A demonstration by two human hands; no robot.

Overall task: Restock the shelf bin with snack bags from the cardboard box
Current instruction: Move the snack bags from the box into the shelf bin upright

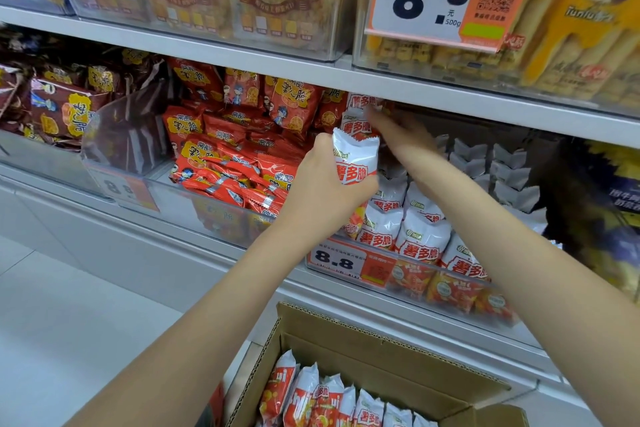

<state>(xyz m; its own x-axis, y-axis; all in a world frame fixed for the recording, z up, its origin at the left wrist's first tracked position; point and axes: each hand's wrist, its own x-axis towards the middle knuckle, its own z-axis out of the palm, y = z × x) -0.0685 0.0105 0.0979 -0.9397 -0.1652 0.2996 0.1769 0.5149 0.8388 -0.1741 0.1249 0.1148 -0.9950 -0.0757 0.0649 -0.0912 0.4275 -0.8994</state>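
Both bare forearms stretched forward and upward, converging. Left hand raised, fingers and thumb curled in a firm grip around what it holds. Right hand reaching farther and higher, wrist bent, fingertips blurred, grip impossible to judge.

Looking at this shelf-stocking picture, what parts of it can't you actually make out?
- Right hand fingertips: motion-blurred at the top white bags, so the grip is unclear.
- Cardboard box: cut off by the bottom edge; the bag count is unknown.
- White snack bag in the left hand: its lower half is hidden by the fingers.
- Clear bin back: hidden by the right forearm.
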